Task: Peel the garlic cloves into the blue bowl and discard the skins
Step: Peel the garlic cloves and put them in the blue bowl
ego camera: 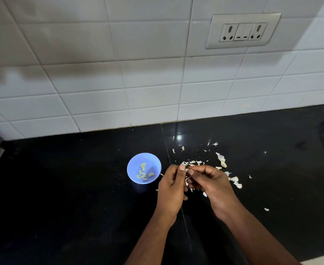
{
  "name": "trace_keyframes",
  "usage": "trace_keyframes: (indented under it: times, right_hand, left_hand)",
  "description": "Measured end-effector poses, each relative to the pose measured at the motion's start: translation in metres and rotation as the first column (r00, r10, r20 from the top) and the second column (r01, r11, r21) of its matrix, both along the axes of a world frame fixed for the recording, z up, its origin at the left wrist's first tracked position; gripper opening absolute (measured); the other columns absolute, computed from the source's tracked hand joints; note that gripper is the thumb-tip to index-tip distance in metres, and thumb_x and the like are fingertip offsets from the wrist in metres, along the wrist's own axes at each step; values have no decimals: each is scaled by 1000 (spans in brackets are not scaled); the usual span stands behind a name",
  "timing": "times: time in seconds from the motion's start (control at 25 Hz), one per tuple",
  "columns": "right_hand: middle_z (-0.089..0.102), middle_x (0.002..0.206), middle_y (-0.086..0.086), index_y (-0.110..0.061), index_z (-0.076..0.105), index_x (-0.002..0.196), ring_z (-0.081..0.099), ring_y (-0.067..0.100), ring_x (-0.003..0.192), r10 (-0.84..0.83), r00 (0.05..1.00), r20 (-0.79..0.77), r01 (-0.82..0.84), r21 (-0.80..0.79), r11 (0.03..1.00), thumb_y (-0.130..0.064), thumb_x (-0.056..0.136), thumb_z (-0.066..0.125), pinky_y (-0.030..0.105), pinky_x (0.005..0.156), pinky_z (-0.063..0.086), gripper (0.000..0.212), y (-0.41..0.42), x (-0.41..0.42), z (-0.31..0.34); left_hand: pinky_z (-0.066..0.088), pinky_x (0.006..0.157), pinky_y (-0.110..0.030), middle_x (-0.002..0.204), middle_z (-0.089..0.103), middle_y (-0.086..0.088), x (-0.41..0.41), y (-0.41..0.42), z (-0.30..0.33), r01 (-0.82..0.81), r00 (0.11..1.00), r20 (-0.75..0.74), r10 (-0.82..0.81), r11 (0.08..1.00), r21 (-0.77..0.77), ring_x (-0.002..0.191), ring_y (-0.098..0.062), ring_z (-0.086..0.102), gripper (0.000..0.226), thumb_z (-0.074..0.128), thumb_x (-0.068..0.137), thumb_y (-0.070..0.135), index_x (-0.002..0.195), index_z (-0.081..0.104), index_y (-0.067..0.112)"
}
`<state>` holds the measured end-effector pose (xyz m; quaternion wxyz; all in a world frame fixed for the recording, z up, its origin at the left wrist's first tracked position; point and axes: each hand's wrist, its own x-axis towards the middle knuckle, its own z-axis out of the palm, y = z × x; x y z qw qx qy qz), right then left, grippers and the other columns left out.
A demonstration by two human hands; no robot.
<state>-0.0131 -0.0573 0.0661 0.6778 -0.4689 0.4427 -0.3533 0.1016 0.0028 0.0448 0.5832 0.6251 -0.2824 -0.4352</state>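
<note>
Blue bowl (132, 174) holds peeled cloves (143, 174); both hands' fingers (182, 169) pinch one garlic clove (187, 170).

The bowl (144, 167) was pale blue and plain, without pattern. The peeled cloves (143, 173) inside the bowl were pale yellow-green. The skins (222, 161) scattered right of the bowl were off-white to cream. The countertop (61, 188) under the bowl was glossy black, crossed by one thin pale seam just right of the bowl. The wall tiles (99, 73) behind the bowl were white in a staggered brick pattern with grey grout. The socket plate (243, 31), above and right of the bowl, was grey-white with dark pin holes.
</note>
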Motion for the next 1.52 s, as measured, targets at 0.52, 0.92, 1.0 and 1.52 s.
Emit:
trace_keyframes:
  times: [0.52,0.92,1.0,1.52]
  right_hand:
    - [70,82,10,-2,75,96,67,15,71,39,970,242,-122,336,934,-15,97,67,24,68,62,15,-7,-5,-2]
    - [75,91,18,1,75,108,69,20,75,54,998,25,-56,69,996,0,102,58,30,72,62,18,0,9,0]
    - [77,97,19,-2,77,109,71,20,79,57,998,20,-57,14,998,0,101,61,29,75,62,18,1,12,2]
    - [74,92,-12,-21,81,100,69,1,89,-83,892,-445,-220,-587,779,-8,94,70,17,77,53,18,11,64,-10]
  left_hand:
    - [44,58,-24,81,64,5,4,-5,1,134,987,-81,-141,987,-87,70,-5,53,31,48,112,29,93,65,12]
    - [44,55,-16,71,62,3,3,-11,-1,-56,985,-165,50,998,-31,60,-2,54,30,51,111,25,91,65,7]
    - [52,62,-24,73,66,1,7,-12,-3,-79,993,-96,73,995,-53,67,-6,60,31,54,110,24,84,66,12]
    - [36,54,-28,60,58,8,34,6,6,-364,817,540,201,907,213,57,-6,54,40,49,106,45,70,43,28]
